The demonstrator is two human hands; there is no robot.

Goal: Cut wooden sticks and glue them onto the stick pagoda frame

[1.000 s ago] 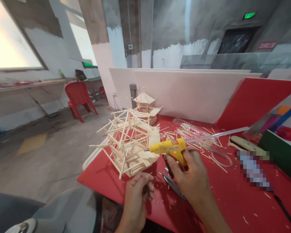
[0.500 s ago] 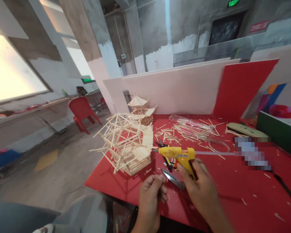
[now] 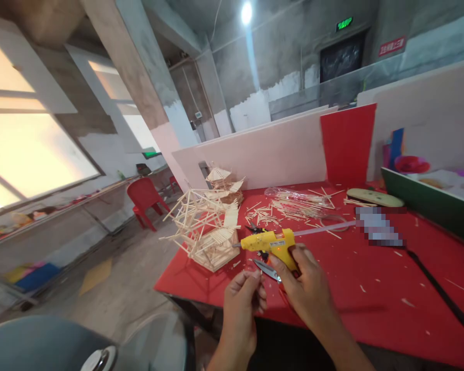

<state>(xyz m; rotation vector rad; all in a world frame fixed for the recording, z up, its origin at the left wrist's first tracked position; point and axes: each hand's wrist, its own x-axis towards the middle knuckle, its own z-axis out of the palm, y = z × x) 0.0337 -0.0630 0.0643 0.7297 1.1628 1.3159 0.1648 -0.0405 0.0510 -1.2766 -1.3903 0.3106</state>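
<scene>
My right hand [image 3: 307,286] is wrapped round the handle of a yellow hot glue gun [image 3: 268,240]. A clear glue stick [image 3: 325,227] juts from its back, and its nozzle points left, in front of a model building of thin wooden sticks [image 3: 212,247]. Closer to me, my left hand [image 3: 242,299] has thumb and forefinger pinched together. Whatever it pinches is too small to make out. Scissors [image 3: 268,270] with red handles lie between the hands, partly covered by my right hand. Dark pliers [image 3: 255,229] are half hidden behind the glue gun.
Loose wooden sticks [image 3: 265,214] and a plastic bag of sticks [image 3: 301,203] lie on the red table [image 3: 371,304]. A smaller stick pagoda [image 3: 218,178] stands behind the model. To the right are a pale green case [image 3: 375,197] and a green board [image 3: 429,206]. A red chair [image 3: 145,201] is at left.
The view has tilted and shifted, so the table's contents sit differently in it. The glue gun is angled more, its nozzle lower than its back. Both hands keep their grip.
</scene>
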